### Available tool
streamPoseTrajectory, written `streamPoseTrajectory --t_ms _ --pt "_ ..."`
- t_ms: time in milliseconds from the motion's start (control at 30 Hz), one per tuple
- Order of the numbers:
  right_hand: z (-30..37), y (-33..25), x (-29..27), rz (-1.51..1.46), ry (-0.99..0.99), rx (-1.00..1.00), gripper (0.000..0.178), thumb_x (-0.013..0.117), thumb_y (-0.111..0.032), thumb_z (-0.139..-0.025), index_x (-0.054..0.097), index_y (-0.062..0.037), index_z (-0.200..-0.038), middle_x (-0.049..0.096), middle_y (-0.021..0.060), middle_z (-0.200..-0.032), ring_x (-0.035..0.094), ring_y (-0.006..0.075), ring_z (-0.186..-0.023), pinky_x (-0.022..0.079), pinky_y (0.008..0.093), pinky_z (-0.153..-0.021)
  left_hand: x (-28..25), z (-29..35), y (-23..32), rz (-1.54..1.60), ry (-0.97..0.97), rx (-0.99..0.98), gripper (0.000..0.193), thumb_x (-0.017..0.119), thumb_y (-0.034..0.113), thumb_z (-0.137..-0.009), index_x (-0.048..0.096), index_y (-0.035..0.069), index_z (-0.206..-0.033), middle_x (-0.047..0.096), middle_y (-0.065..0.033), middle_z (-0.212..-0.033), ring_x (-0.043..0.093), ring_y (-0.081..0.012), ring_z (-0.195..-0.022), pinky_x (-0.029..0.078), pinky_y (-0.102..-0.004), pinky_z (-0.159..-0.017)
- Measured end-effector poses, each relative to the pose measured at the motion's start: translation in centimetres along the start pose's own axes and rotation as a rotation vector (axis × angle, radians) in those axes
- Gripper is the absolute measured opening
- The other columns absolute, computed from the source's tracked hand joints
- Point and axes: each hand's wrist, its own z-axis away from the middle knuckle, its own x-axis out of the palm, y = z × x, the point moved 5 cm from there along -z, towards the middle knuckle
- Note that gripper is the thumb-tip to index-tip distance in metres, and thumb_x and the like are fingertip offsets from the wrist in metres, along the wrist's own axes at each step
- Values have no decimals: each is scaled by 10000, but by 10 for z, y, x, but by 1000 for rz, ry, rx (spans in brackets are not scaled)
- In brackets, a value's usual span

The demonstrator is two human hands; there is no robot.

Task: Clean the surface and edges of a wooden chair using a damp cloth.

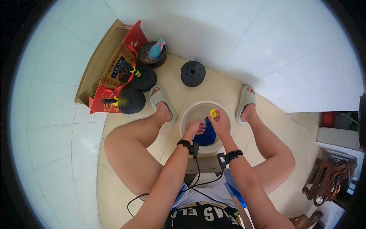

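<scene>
My right hand [221, 123] pinches a yellow star-shaped collar nut [213, 113] above a round, pale basin [183, 116]. My left hand [195, 128] hovers inside the basin's left side, its fingers loosely bent and slightly apart, with no object visible in them. A dark blue cloth [206, 138] lies in the basin below both hands; whether the left fingertips touch it is unclear. Each wrist wears a black strap with a cabled module.
Left, dumbbells with black plates [131, 100] and yellow collars stand beside an open red and brown carton [106, 78]. A single black weight plate [193, 73] lies beyond the basin. A teal bottle-like object [155, 51] rests on another plate. Brown hangers [328, 179] hang at right.
</scene>
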Motion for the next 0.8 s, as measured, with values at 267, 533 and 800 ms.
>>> streamPoseTrajectory --t_ms 267,533,800 --pt "27 34 12 98 -111 -60 546 825 -348 -831 617 -20 -1214 735 190 -925 724 342 -809 554 426 -726 5 14 -32 -73 32 -14 348 554 382 -1040 640 49 -1091 714 -93 -908 688 -196 -677 590 -351 -590" --pt "19 32 8 334 -67 -26 530 836 -358 -811 629 -38 -1179 722 184 -895 711 349 -829 555 452 -741 15 15 -28 -25 42 -13 322 558 363 -1043 646 54 -1060 715 -75 -875 691 -178 -664 587 -338 -582" --pt "21 38 15 422 5 -141 540 867 -321 -784 617 -21 -1157 681 144 -791 688 291 -741 542 400 -687 17 8 -26 -6 2 18 359 546 399 -1041 637 54 -1081 722 -82 -929 707 -196 -743 589 -344 -649"
